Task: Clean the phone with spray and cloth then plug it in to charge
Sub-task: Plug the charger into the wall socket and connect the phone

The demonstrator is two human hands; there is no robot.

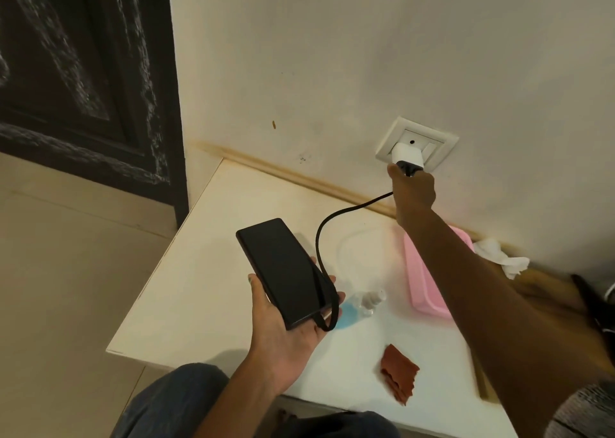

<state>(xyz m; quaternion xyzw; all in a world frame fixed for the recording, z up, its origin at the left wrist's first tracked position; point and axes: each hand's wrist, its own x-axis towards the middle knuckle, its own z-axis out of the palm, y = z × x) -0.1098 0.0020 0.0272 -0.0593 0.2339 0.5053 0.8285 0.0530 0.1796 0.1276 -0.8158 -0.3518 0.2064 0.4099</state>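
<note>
Nearest: left hand point(286, 334), palm up, fingers loosely curled round phone point(284, 271), held above surface point(199, 298); black cable point(336, 218) already seated at phone's lower end. Farther: right hand point(412, 191) at white charger point(407, 156) in wall socket point(416, 141); grip on it not readable. Advised: press charger squarely home, leave cable slack. Nearby: rust cloth point(397, 374), spray bottle point(362, 304), pink tray point(429, 291); none obstructing.

The left hand point(286, 334) is held palm up, low and near the body, fingers cupped upward. The right hand point(414, 189) is stretched forward on a straightened arm, fingers pinched.
</note>
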